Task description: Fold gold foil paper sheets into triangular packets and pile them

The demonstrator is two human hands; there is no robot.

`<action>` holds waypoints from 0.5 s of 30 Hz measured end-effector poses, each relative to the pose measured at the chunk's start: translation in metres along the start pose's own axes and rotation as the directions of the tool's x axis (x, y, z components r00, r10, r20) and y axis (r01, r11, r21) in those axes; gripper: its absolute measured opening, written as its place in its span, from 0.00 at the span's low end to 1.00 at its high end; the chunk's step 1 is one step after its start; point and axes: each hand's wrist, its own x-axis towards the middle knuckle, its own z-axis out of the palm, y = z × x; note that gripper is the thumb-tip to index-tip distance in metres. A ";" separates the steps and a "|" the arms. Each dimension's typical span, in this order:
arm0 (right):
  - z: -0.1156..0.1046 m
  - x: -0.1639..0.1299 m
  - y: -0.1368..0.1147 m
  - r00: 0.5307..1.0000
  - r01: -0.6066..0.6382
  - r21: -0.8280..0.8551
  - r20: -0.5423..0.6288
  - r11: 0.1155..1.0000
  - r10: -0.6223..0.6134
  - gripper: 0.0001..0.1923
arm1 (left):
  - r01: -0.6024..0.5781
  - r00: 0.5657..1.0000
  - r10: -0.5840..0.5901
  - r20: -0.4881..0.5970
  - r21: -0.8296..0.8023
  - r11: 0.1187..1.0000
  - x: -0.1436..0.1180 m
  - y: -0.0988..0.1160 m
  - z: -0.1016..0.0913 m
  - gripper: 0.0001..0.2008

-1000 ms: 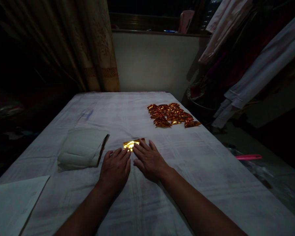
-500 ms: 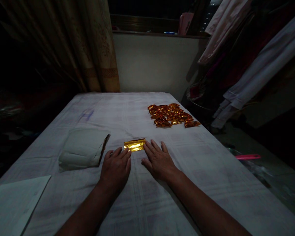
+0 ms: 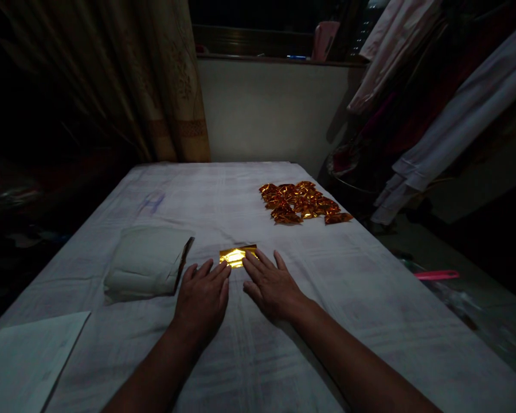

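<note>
Foil point(image 3: 233, 258), a small gold piece, lies flat on the pale checked cloth point(image 3: 245, 367), just beyond the person's fingers and midway between the two forearms. Its long axis runs across the view, left to right, with the right end slightly farther from the person.

The left hand point(image 3: 202, 293) is palm down with its fingers reaching forward, their tips at the foil's near left corner. The right hand point(image 3: 272, 285) is nearer to the foil as a whole: its fingertips lie over the right end and hide part of it, with the thumb apart from the fingers on the near side. So the foil lies ahead of the left fingertips and under the right ones, its length bridging the gap between the hands. Neither hand is closed around anything; both are spread flat, and how hard the fingers press cannot be told.

Just left of the left hand sits a pale bundle point(image 3: 148, 263), with a dark, shiny edge showing on the side toward the foil. A white sheet point(image 3: 30, 355) lies nearer the person at far left. Beyond the right hand, well apart from the foil, a cluster of shiny orange-gold packets point(image 3: 303, 202) rests near the cloth's right edge.
</note>
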 end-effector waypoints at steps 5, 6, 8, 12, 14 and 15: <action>0.001 -0.012 0.009 0.998 -0.043 -0.023 -0.052 0.999 0.042 0.28 | 0.014 1.000 -0.013 -0.025 0.039 0.999 -0.004 0.002 -0.001 0.17; 0.001 -0.013 0.010 0.997 -0.044 -0.028 -0.060 0.999 0.043 0.28 | 0.022 0.999 -0.020 -0.030 0.045 0.999 -0.004 0.003 -0.002 0.17; 0.002 -0.012 0.009 0.997 -0.051 -0.035 -0.068 0.998 0.049 0.28 | 0.039 0.999 -0.037 -0.031 0.056 0.998 -0.005 0.005 -0.004 0.17; 0.005 -0.014 0.008 0.993 -0.089 -0.037 -0.075 0.995 0.086 0.28 | 0.058 0.998 -0.054 -0.043 0.099 0.993 -0.004 0.008 -0.006 0.15; 0.005 -0.014 0.008 0.990 -0.109 -0.033 -0.092 0.993 0.106 0.28 | 0.052 0.997 -0.045 -0.059 0.118 0.992 -0.003 0.009 -0.006 0.15; 0.004 -0.014 0.008 0.988 -0.114 -0.025 -0.108 0.993 0.111 0.27 | 0.045 0.997 -0.037 -0.068 0.120 0.992 -0.003 0.009 -0.005 0.15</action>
